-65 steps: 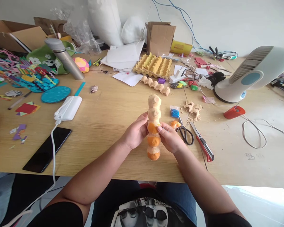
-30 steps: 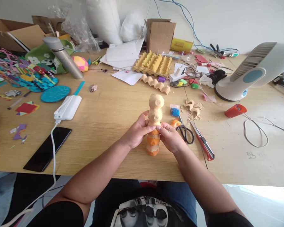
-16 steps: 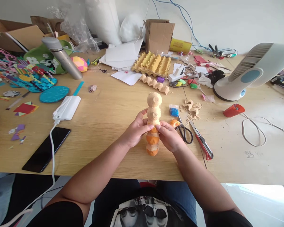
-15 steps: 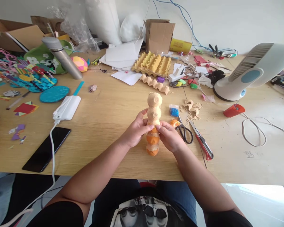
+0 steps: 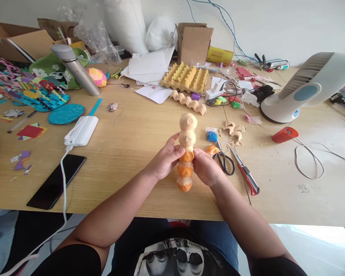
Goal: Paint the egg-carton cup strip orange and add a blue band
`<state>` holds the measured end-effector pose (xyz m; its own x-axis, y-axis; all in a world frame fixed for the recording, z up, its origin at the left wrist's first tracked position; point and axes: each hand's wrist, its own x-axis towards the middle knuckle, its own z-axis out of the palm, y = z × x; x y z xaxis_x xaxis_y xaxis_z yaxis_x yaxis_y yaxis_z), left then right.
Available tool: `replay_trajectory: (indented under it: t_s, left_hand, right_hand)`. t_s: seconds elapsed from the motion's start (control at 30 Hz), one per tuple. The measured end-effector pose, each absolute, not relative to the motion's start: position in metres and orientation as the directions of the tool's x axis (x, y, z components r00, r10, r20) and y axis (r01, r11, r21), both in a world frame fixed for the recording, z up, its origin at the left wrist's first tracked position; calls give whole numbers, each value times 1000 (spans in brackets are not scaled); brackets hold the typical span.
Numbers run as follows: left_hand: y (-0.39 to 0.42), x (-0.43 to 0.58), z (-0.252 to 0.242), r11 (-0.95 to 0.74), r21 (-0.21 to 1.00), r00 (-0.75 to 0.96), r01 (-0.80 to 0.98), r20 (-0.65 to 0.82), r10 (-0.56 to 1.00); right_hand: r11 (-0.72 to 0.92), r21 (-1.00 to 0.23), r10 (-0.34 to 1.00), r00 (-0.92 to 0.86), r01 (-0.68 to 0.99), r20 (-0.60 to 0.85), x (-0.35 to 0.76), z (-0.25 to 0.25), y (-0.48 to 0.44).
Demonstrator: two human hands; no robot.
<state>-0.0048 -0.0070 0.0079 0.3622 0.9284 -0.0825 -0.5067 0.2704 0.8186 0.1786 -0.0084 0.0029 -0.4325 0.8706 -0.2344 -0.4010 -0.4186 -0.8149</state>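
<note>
A strip of egg carton cups [image 5: 187, 138] is held between my two hands above the table's front part. Its far cups are bare tan, while the near ones carry orange clay [image 5: 185, 171] with tan between the patches. My left hand [image 5: 167, 158] grips the strip's left side, thumb on the upper orange cup. From the right, my right hand [image 5: 206, 166] closes on the same cup with thumb and fingers. Just beyond that hand lie an orange packet of clay [image 5: 212, 150], black-handled scissors [image 5: 224, 161] and a blue clay packet [image 5: 211, 135].
A red utility knife [image 5: 248, 178] lies to the right, near torn carton scraps [image 5: 234, 131]. Farther back are another carton strip [image 5: 188, 102], yellow egg trays [image 5: 185, 78] and a white fan [image 5: 301, 90]. A phone [image 5: 56, 181] and a power bank [image 5: 81, 131] lie left.
My thumbs have drawn apart, so more of the upper orange cup shows between them. The strip's near end has tipped slightly toward me.
</note>
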Motion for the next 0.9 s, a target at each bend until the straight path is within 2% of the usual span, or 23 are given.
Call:
replay_trajectory:
  t_s: [0.13,0.47,0.67,0.9]
  left_hand:
    - [-6,-6,8,288,802,344,-523,-111,932]
    - [-7,-4,10,238,848,329,-475,-79,941]
    - [-8,-4,8,231,847,329,-479,-71,942]
    - [-9,-4,4,192,879,319,-436,-48,946]
  right_hand:
    - [-416,-820,876,-417,-392,-244,179,5,-8]
    - [-333,-884,917,-332,-328,-222,177,2,-8]
    - [-373,-857,894,-385,-357,-228,178,1,-6]
    - [-375,-884,897,-349,-278,-271,178,1,-3]
